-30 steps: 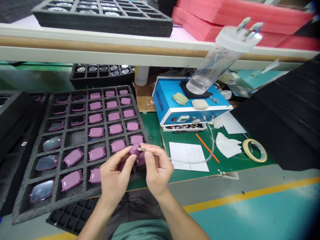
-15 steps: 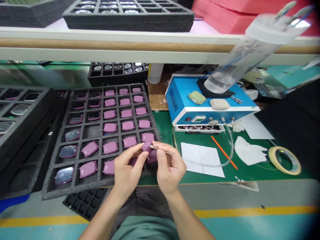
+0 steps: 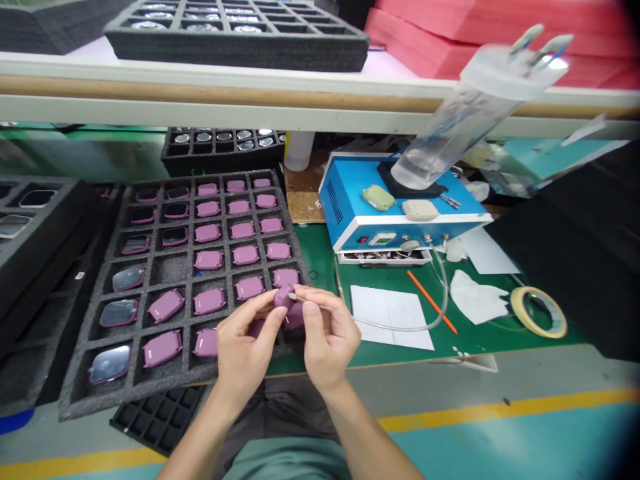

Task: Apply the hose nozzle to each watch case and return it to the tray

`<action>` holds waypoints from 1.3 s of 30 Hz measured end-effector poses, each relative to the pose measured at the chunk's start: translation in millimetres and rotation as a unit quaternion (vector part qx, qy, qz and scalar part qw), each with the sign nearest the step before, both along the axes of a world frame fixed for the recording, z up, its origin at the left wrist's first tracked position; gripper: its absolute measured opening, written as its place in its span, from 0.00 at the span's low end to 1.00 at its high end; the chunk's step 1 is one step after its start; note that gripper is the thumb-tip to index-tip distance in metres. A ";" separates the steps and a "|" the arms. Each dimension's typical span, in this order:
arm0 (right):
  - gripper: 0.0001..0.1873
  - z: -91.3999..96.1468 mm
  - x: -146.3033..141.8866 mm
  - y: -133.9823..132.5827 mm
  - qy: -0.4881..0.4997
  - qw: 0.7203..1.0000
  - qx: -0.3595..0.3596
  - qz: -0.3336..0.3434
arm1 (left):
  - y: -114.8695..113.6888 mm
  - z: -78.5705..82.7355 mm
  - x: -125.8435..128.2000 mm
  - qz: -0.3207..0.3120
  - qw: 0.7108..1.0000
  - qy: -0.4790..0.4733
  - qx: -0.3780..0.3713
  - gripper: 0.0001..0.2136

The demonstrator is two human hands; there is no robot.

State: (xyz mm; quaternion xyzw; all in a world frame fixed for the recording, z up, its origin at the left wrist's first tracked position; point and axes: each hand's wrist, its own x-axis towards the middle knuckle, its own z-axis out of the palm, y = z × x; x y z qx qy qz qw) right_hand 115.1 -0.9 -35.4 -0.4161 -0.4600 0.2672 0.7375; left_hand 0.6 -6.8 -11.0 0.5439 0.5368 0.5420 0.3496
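Note:
Between the thumb and fingers of my left hand (image 3: pixel 246 343) is a small purple watch case (image 3: pixel 283 297), tilted up. My right hand (image 3: pixel 327 340) pinches a thin pen-like tool with a metal tip (image 3: pixel 294 296). This tip is at the face of the case; whether it touches I cannot tell. A clear tube (image 3: pixel 400 329) runs from the tool to a blue bench unit (image 3: pixel 350 230). Under and left of my hands lies a grey foam tray (image 3: pixel 173 268) of purple watch cases, some showing dark or glassy faces. My fingers hide part of its near right corner.
Stacked foam trays (image 3: pixel 60 267) stand at the left. On the blue unit are a green case (image 3: pixel 378 197), a beige case (image 3: pixel 420 210) and a clear cylinder (image 3: pixel 435 133). White paper (image 3: pixel 390 317), an orange stick (image 3: pixel 433 301) and a tape roll (image 3: pixel 517 310) lie right. A shelf (image 3: pixel 250 107) crosses above.
The whole view has shifted, so the bench and hands sit a little further left and mostly lower. Both hands keep the same hold on the watch case and the tool.

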 end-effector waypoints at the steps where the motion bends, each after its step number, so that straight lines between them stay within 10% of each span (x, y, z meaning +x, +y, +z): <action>1: 0.07 0.4 0.0 0.4 -0.004 1.000 0.000 -0.002 | 0.2 -0.2 -0.3 0.001 1.000 0.000 0.003 0.09; 39: 0.07 0.8 0.4 1.0 -0.001 1.000 0.004 0.003 | 2.3 -1.9 -1.4 0.004 1.000 0.001 0.018 0.09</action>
